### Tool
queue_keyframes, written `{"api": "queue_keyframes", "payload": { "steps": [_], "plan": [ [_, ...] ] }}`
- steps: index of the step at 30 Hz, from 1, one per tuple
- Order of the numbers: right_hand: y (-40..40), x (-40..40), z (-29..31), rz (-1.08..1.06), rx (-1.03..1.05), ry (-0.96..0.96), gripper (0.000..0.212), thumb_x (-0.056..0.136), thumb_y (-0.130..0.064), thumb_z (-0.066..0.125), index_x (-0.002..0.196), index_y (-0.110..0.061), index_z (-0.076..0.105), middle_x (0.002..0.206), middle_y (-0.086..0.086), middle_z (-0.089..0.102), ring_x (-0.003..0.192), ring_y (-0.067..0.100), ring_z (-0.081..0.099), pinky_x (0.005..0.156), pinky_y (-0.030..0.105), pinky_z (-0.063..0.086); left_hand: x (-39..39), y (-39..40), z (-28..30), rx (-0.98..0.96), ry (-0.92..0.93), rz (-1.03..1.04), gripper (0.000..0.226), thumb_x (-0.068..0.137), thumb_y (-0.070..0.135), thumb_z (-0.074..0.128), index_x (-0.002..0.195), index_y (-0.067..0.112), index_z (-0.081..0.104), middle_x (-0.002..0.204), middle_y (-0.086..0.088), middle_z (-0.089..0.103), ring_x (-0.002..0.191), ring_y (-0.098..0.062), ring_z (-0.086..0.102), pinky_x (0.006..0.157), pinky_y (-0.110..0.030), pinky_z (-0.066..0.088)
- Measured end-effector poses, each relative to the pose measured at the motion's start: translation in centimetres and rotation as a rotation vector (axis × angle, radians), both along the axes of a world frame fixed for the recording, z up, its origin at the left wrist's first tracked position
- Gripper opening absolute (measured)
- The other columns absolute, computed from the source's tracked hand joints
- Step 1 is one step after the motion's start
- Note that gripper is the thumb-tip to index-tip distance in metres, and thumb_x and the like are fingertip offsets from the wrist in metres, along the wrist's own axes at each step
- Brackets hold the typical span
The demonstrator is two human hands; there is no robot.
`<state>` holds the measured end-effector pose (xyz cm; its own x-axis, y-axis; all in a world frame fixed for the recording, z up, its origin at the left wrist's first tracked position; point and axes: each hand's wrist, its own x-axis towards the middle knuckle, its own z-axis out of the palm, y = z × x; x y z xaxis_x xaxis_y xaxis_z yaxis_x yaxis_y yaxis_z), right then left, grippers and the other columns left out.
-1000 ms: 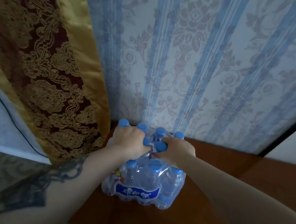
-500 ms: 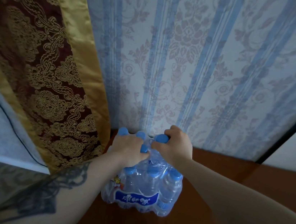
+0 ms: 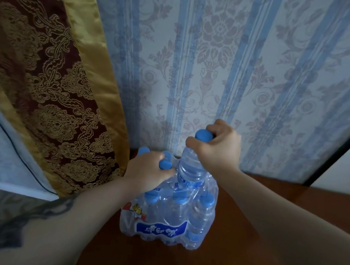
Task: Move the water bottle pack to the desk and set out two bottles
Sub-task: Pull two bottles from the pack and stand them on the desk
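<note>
Head view: a clear bottle point(image 3: 189, 167) with a blue cap stands nearly upright, long axis vertical and cap uppermost, its upper half risen above the shrink-wrapped water bottle pack point(image 3: 167, 216), its lower part hidden among the others. The right hand point(image 3: 216, 147) is clenched around its neck. The left hand point(image 3: 149, 173) presses down on the pack's top, fingers curled among blue caps. The pack rests on the brown wooden desk point(image 3: 266, 244), close to the striped wall point(image 3: 223, 61)

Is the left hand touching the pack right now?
Touching. The head view shows the left hand pressed down on the water bottle pack, fingers over the wrap and caps, no gap visible.
</note>
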<state>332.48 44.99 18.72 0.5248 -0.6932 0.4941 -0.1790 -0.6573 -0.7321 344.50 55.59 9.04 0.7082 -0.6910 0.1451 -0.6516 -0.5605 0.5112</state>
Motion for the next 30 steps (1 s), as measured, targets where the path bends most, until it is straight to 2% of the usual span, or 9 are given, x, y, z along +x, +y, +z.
{"api": "queue_keyframes", "payload": {
  "steps": [2,7,12,15,19,22,26,30],
  "plan": [
    [-0.2,0.1,0.8,-0.014,0.064,-0.047,0.040,0.048,-0.031,0.067,0.042,-0.016,0.030,0.057,-0.003,0.032,0.046,0.014,0.027,0.045,0.027,0.022,0.0,0.1,0.8,-0.079,0.006,0.047,0.042,0.063,0.060,0.056,0.059,0.020,0.044,0.052,0.006,0.048,0.047,-0.009,0.049,0.044,-0.025,0.027],
    [-0.6,0.4,2.4,-0.005,0.148,-0.096,0.037,0.048,-0.024,0.070,0.042,-0.011,0.036,0.057,-0.002,0.034,0.046,0.015,0.029,0.046,0.028,0.024,-1.0,0.2,1.8,-0.167,-0.120,0.099,0.041,0.060,0.054,0.056,0.049,0.019,0.037,0.044,0.005,0.039,0.041,-0.007,0.039,0.040,-0.023,0.023],
    [-0.9,0.6,3.4,-0.002,0.193,-0.130,0.037,0.046,-0.022,0.072,0.043,-0.008,0.038,0.055,-0.004,0.035,0.044,0.010,0.028,0.045,0.026,0.024,-1.5,-0.2,3.7,-0.331,-0.154,0.144,0.049,0.058,0.049,0.063,0.042,0.021,0.026,0.036,0.007,0.028,0.034,-0.005,0.029,0.038,-0.018,0.017],
    [-1.5,0.9,4.0,-0.052,0.250,-0.160,0.040,0.042,-0.024,0.073,0.056,0.005,0.050,0.053,-0.003,0.040,0.045,0.011,0.032,0.044,0.028,0.029,-1.4,-0.5,4.9,-0.436,-0.147,0.144,0.047,0.057,0.045,0.064,0.041,0.018,0.029,0.036,0.007,0.030,0.035,-0.006,0.029,0.038,-0.018,0.023],
    [-2.0,1.0,4.5,-0.073,0.335,-0.209,0.041,0.039,-0.023,0.073,0.060,0.008,0.054,0.048,0.000,0.041,0.047,0.013,0.036,0.044,0.030,0.031,-1.4,-0.7,6.1,-0.532,-0.124,0.140,0.041,0.058,0.036,0.067,0.042,0.011,0.039,0.038,0.002,0.035,0.036,-0.011,0.031,0.038,-0.021,0.029],
    [-1.7,0.9,5.1,-0.050,0.303,-0.204,0.042,0.039,-0.023,0.074,0.060,0.008,0.054,0.049,0.000,0.042,0.046,0.013,0.036,0.043,0.030,0.030,-1.9,-0.3,6.9,-0.558,-0.110,0.138,0.039,0.059,0.032,0.067,0.041,0.009,0.041,0.038,-0.001,0.038,0.037,-0.012,0.032,0.039,-0.023,0.030],
    [-1.8,1.0,8.3,-0.002,0.303,-0.373,0.039,0.037,-0.017,0.074,0.057,0.010,0.054,0.051,0.006,0.040,0.048,0.017,0.033,0.040,0.033,0.024,-1.9,-1.2,12.2,-0.699,-0.157,0.125,0.040,0.056,0.036,0.065,0.040,0.013,0.037,0.035,0.005,0.031,0.035,-0.008,0.026,0.038,-0.019,0.021],
    [-1.1,0.8,10.9,0.024,0.114,-0.357,0.042,0.038,-0.023,0.072,0.054,0.009,0.049,0.052,0.005,0.034,0.050,0.015,0.029,0.040,0.038,0.021,-1.0,-3.3,18.5,-0.706,-0.135,0.061,0.050,0.050,0.043,0.067,0.038,0.015,0.027,0.030,0.005,0.030,0.030,-0.008,0.024,0.031,-0.018,0.012]
  ]
}}
